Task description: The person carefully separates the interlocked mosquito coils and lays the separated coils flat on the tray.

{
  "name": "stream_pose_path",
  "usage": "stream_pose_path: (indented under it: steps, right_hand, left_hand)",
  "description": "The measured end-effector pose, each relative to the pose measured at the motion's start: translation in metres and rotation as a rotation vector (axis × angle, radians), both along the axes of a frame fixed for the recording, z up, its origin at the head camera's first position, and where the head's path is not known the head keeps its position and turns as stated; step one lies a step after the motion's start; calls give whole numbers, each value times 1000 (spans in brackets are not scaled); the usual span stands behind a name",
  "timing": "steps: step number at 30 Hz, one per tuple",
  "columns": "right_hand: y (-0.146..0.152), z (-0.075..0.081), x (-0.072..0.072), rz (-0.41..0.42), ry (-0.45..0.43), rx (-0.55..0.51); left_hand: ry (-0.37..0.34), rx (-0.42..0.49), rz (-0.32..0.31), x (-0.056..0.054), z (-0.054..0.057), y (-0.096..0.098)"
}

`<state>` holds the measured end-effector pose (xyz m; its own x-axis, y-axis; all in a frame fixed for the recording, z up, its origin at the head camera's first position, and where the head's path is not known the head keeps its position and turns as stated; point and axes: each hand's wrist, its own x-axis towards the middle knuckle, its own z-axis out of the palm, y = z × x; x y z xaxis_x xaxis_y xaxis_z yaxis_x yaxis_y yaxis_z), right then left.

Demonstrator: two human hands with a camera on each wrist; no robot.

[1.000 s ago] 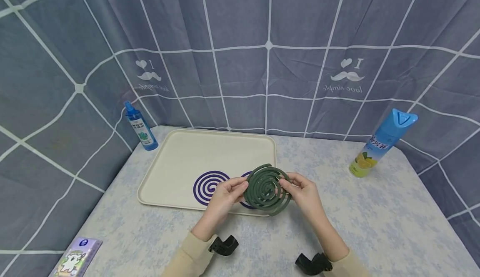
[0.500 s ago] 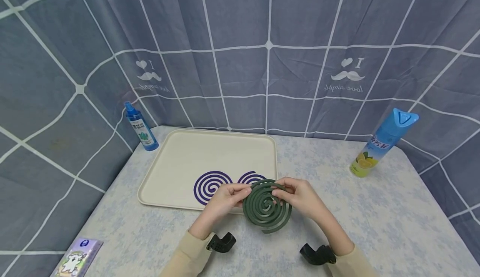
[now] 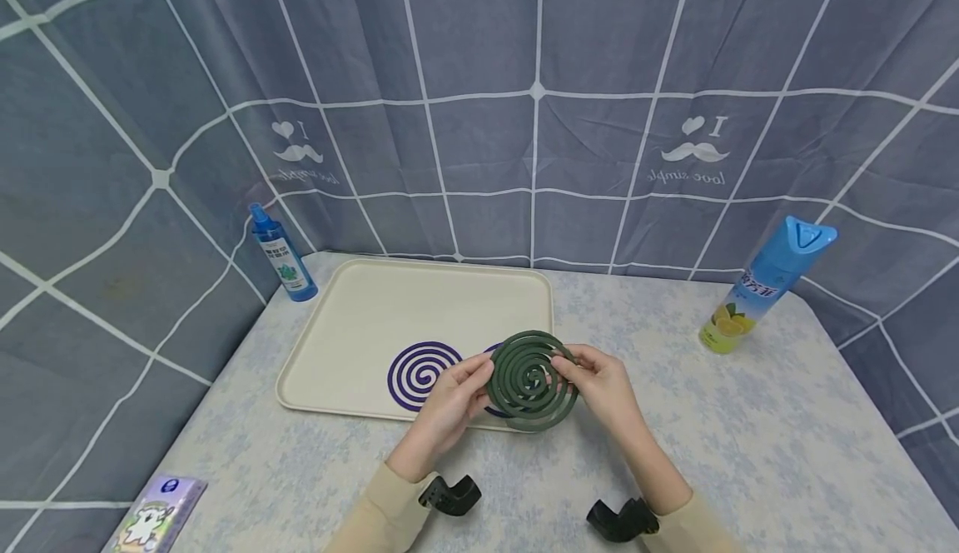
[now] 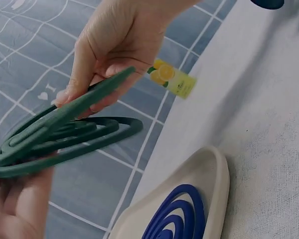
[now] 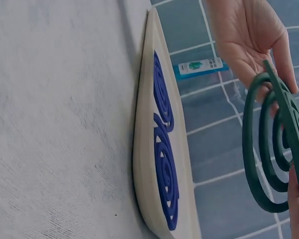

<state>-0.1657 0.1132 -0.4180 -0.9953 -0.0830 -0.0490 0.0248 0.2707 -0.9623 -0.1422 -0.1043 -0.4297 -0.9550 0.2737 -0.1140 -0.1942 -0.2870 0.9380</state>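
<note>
A green mosquito coil [image 3: 517, 382] is held up in front of the tray's near right corner, its face tilted towards me. My left hand [image 3: 453, 399] pinches its left rim. On the opposite side my right hand [image 3: 603, 382] grips it between thumb and fingers. The left wrist view shows the green rings [image 4: 55, 132] spread apart at different angles, like two interleaved spirals. One blue-purple coil [image 3: 424, 376] lies flat on the cream tray [image 3: 419, 295]. A second blue coil [image 5: 165, 174] lies beside it, mostly hidden behind the green one in the head view.
A blue spray bottle [image 3: 283, 253] stands behind the tray's left side. To the right is a tall blue and yellow aerosol can [image 3: 764, 286]. A purple tissue pack [image 3: 156, 515] lies at the front left. A grey-blue grid curtain [image 3: 479, 145] surrounds the table.
Half a second ago the green coil dipped nearer the table's front and showed more of the second blue coil. Both hands have since raised it again, and it covers that coil.
</note>
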Motion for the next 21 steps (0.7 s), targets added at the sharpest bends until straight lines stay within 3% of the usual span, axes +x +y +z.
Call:
stream_pose_path:
  steps: [5, 11, 14, 21]
  right_hand:
    - [3, 1, 0, 60, 19, 15]
    - [9, 4, -5, 246, 39, 101]
    - [11, 5, -7, 320, 52, 115]
    - [9, 6, -5, 300, 157, 143]
  left_hand:
    - [32, -10, -32, -1, -1, -3]
    - [29, -49, -132, -3, -3, -12]
    - [21, -46, -153, -5, -4, -14]
    - [-18, -21, -147, -7, -5, -13]
